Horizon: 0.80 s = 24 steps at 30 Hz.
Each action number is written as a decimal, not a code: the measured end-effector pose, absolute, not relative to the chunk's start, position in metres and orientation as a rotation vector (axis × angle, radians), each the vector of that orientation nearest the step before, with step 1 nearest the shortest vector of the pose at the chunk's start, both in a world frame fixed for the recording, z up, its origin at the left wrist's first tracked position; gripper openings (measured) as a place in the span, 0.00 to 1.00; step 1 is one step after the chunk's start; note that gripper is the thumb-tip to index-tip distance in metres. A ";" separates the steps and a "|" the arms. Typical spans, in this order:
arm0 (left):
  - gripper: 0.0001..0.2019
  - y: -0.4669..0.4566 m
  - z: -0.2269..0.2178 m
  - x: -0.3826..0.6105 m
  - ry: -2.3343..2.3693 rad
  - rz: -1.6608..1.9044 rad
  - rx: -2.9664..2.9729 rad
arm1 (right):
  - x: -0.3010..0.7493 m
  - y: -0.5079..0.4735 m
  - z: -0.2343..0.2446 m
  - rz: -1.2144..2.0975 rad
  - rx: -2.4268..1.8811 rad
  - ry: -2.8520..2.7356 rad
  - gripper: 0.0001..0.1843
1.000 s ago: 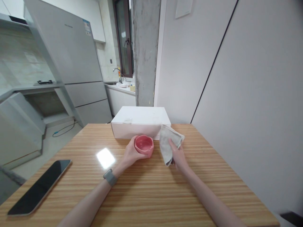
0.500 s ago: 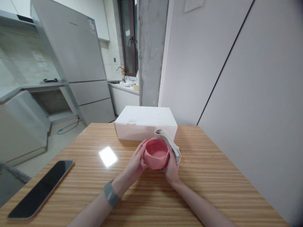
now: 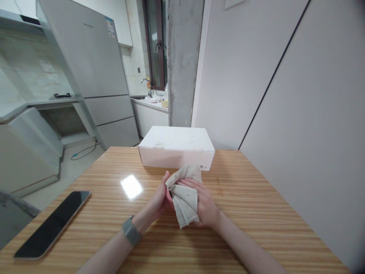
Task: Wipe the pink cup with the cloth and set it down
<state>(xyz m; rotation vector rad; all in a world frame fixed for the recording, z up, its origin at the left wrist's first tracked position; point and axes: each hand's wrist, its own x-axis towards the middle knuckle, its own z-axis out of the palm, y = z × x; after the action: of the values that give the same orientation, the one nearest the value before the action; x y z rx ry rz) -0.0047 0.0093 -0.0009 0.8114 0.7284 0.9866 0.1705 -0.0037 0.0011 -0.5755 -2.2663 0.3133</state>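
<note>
A pink bowl (image 3: 169,197) is mostly covered by a light grey cloth (image 3: 185,203); only a strip of its left side shows. Along that left side my left hand (image 3: 158,199) grips the bowl, thumb upward, with a grey band on the wrist. My right hand (image 3: 203,199) presses the cloth over the bowl's opening, its fingers closed on the fabric. One folded end of the cloth hangs down in front of the bowl. Where the right fingertips end inside the folds is hidden.
Behind the hands a white box (image 3: 176,158) stands on the wood-grain table (image 3: 256,228). A dark phone (image 3: 53,224) lies near the table's left edge. Farther back are a grey fridge (image 3: 88,57) and a sink tap (image 3: 148,85); a white wall (image 3: 299,133) rises on the right.
My right hand has moved from the bowl's right side to over its opening, bringing the cloth across it. The bowl's inside, visible before, is now covered. My left hand still holds the bowl.
</note>
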 end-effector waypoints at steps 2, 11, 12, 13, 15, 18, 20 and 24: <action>0.30 0.009 0.000 -0.005 0.735 1.020 0.833 | 0.167 -0.005 0.006 0.235 -0.572 -2.330 0.34; 0.23 0.005 0.004 0.000 0.815 1.179 1.100 | 0.154 -0.005 0.017 0.184 -0.747 -2.372 0.22; 0.22 0.004 0.003 0.002 0.799 1.195 1.094 | 0.154 -0.004 0.016 0.175 -0.767 -2.368 0.21; 0.22 0.002 0.002 0.003 0.786 1.219 1.086 | 0.153 -0.003 0.016 0.162 -0.783 -2.358 0.20; 0.22 -0.002 0.000 0.007 0.784 1.251 1.053 | 0.153 -0.001 0.013 0.137 -0.818 -2.325 0.18; 0.22 -0.009 -0.005 0.013 0.786 1.249 0.975 | 0.154 0.001 0.010 0.126 -0.869 -2.233 0.15; 0.21 -0.011 -0.006 0.015 0.757 1.258 0.931 | 0.157 0.002 0.009 0.122 -0.859 -2.197 0.15; 0.16 -0.007 0.001 0.009 0.722 1.247 0.872 | 0.166 -0.002 0.014 0.051 -0.715 -2.284 0.18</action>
<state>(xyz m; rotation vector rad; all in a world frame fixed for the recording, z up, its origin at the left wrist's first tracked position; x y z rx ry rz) 0.0092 -0.0067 0.0010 0.8715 0.7220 1.2466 0.1663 -0.0020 0.0137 -0.7145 -2.2837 0.0512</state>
